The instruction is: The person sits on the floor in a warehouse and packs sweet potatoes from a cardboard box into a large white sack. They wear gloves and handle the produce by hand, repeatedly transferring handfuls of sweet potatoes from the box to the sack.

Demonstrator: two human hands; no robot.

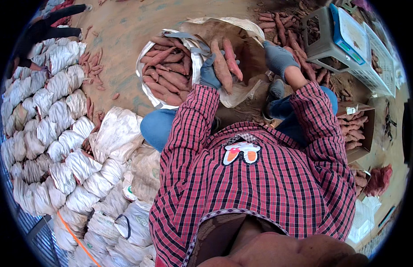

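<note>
Two long sweet potatoes, a brownish one (221,68) and a redder one (231,58), are in my left hand (209,74), whose grey-gloved fingers show between and behind them. They are held over the mouth of a wide-open woven sack (223,22), with brown soil-stained inside walls. My right hand (280,58), also in a grey glove, grips this sack's rim on the right. Touching it on the left stands a second white sack (139,68), filled with sweet potatoes (171,71). My left wrist passes close to its edge.
A loose sweet potato heap (295,43) lies right of the sacks, beside a grey plastic stool (321,40) bearing a blue-edged scale (352,35). A cardboard box (365,133) of sweet potatoes stands at right. Rows of filled white sacks (59,113) cover the left; another person (42,30) bends there.
</note>
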